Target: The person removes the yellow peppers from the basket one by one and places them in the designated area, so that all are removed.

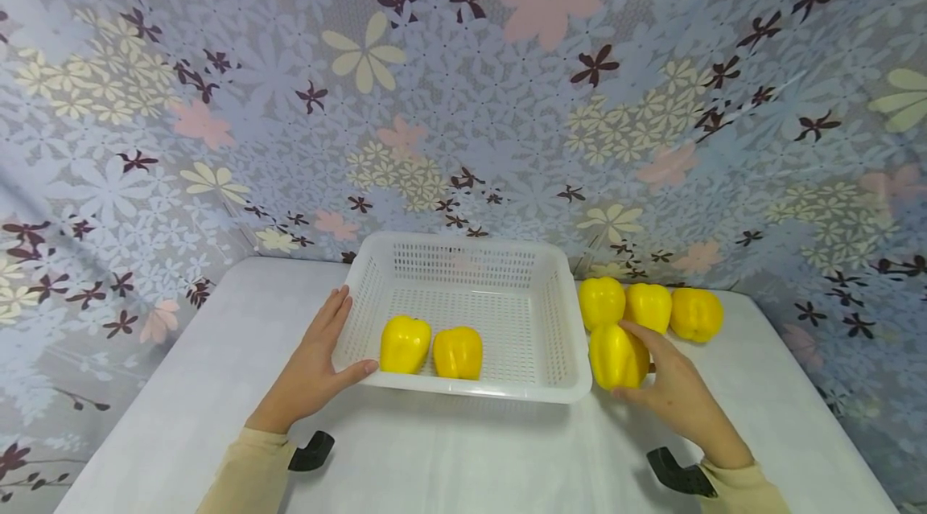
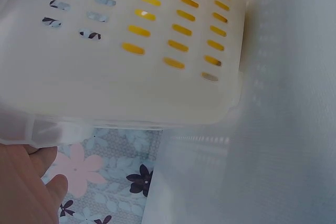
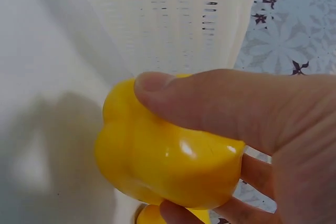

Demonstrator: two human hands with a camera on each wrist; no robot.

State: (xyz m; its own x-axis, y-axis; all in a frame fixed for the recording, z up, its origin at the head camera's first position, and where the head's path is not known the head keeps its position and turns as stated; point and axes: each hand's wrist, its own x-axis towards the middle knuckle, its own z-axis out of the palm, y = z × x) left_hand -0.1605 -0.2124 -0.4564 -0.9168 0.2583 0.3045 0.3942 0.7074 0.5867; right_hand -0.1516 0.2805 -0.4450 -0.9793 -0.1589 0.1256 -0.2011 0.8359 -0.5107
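My right hand point(image 1: 677, 385) grips a yellow bell pepper point(image 1: 618, 356) just outside the right wall of a white plastic basket point(image 1: 463, 387). In the right wrist view the thumb lies across that bell pepper point(image 3: 163, 150), with fingertips showing under it. My left hand point(image 1: 310, 373) rests at the basket's left side, its thumb on the front left rim and its fingers extended along the outer wall. Inside the basket, two yellow bell peppers point(image 1: 405, 345) sit side by side near the front. Yellow shows through the slots of the basket wall point(image 2: 121, 95) in the left wrist view.
Three more yellow bell peppers point(image 1: 648, 306) stand in a row at the table's back right, beside the basket. The white table point(image 1: 463, 458) ends at a floral curtain point(image 1: 463, 96) behind and at both sides. A black strap piece point(image 1: 681, 472) is at each wrist.
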